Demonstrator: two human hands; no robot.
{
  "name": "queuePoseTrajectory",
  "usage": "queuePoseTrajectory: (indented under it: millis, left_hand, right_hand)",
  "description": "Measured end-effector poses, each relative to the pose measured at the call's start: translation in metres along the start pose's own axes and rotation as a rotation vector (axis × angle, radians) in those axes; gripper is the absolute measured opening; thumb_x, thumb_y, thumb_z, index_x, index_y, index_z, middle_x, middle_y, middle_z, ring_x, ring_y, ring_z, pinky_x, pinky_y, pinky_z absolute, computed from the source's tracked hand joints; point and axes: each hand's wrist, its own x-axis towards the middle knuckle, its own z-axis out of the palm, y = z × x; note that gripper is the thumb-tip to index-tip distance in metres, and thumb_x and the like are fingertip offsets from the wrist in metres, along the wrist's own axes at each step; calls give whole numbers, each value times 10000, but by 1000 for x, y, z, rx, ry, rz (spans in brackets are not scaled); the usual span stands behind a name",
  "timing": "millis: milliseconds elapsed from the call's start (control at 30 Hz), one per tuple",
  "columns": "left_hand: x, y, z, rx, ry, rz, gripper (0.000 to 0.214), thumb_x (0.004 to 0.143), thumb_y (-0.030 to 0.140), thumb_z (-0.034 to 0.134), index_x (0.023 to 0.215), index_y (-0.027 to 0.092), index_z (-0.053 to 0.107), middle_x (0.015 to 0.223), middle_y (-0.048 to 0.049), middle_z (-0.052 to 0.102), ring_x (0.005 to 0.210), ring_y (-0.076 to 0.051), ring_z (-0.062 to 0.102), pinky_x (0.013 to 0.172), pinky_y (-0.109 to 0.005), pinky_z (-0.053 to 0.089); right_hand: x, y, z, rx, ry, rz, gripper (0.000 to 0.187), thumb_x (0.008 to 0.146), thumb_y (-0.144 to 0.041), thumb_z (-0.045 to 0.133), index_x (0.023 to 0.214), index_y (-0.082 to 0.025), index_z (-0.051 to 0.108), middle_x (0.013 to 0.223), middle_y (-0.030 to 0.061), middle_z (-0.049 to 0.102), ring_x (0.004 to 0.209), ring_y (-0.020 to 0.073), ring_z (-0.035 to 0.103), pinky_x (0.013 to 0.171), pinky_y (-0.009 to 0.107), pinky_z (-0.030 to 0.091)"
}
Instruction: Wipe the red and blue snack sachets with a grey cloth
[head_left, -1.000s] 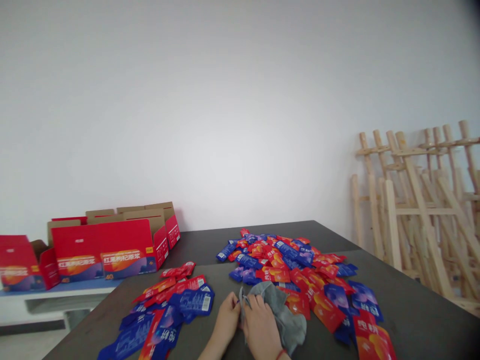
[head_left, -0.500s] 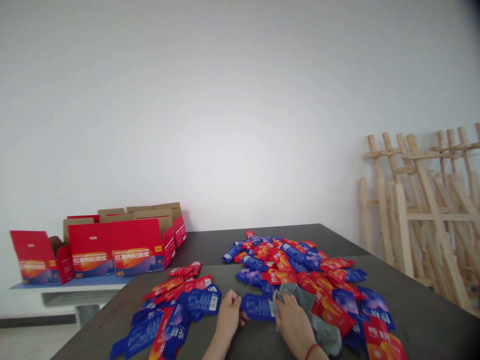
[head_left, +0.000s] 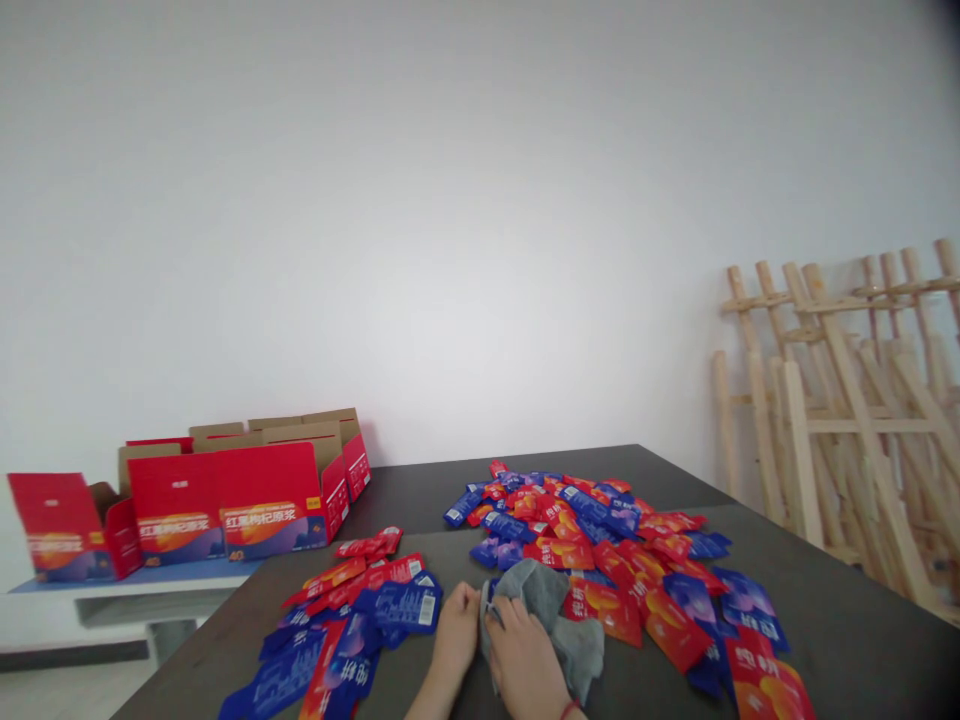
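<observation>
My left hand (head_left: pixel 456 632) is closed in a pinch at the near edge of the table, on the end of a blue pouch that the cloth now almost wholly covers. A grey cloth (head_left: pixel 534 598) is bunched under my right hand (head_left: pixel 523 655), whose curled fingers press it against the pouch, right beside my left fingers. Left of my hands lies a smaller pile of red and blue pouches (head_left: pixel 405 605), some overlapping. To the right and beyond spreads a larger heap of the same pouches (head_left: pixel 562 550).
Open red cardboard boxes (head_left: pixel 274 500) stand in a row at the left, on a blue-topped white ledge (head_left: pixel 180 572). The dark table (head_left: pixel 420 520) reaches back to a white wall. Wooden easels (head_left: pixel 847 420) lean at the right.
My right hand has slid left with the cloth, up to my left hand, covering the blue pouch. A red pouch formerly behind the cloth now shows. My left hand has hardly moved.
</observation>
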Motion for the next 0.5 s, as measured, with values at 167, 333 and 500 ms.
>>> queuePoseTrajectory:
  millis: [167,333,500]
  left_hand:
    - [-3,-1,7,-130,-110,-207,247,825,435,386,693,226,381,455,52,540,385,-125,520,382,-202,359]
    - [-2,-5,11,-151,-117,-212,335,808,538,406,697,224,371,422,32,575,322,-106,497,355,-175,330]
    - [-1,-8,11,-202,-104,-233,352,796,567,406,712,232,342,414,32,571,349,-137,548,347,-173,321]
  right_hand:
    - [2,26,5,-78,-13,85,465,802,-72,385,1179,-269,571,1201,60,554,1087,240,486,838,343,429]
    - [4,41,0,-95,-30,107,479,777,-80,404,1177,-280,576,1206,58,550,1072,240,499,834,325,435]
    - [3,52,-6,-92,-19,173,466,771,-85,389,1164,-224,600,1181,103,562,1073,240,506,871,322,411]
